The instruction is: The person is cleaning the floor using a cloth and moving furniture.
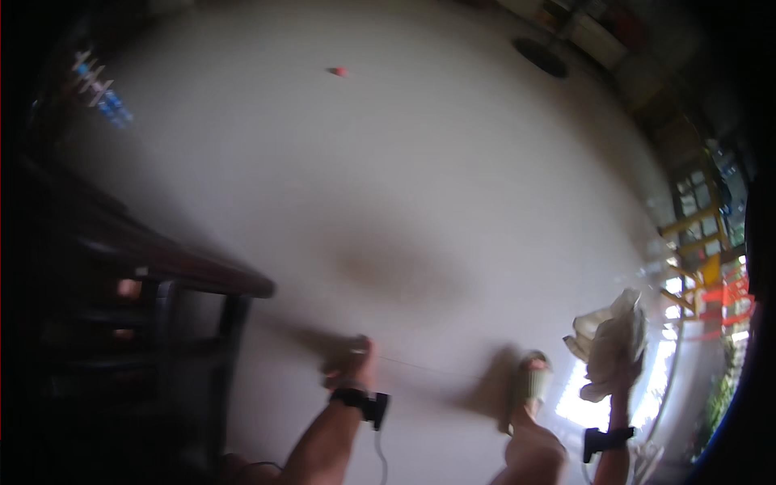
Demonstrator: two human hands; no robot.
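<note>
My left hand [353, 372] is low over the floor, with a black band and small box [373, 407] at its wrist. Motion smears its fingers, so whether it is open or closed does not show. A small pale patch by its fingertips is too blurred to name. Farther right, my right hand [626, 368] grips a crumpled off-white cloth [605, 343], which hides most of the fingers. Another black box [608, 440] sits on that wrist. Between the two arms, my foot in a light slipper [535, 380] stands on the floor.
Dark wooden furniture [218, 279] with a rounded edge fills the left. A pale floor [453, 162] spreads ahead, with a small red thing [340, 71] far off. Blue-labelled bottles [113, 107] are at upper left. A round dark base [540, 58] and a yellow frame [691, 222] stand to the right.
</note>
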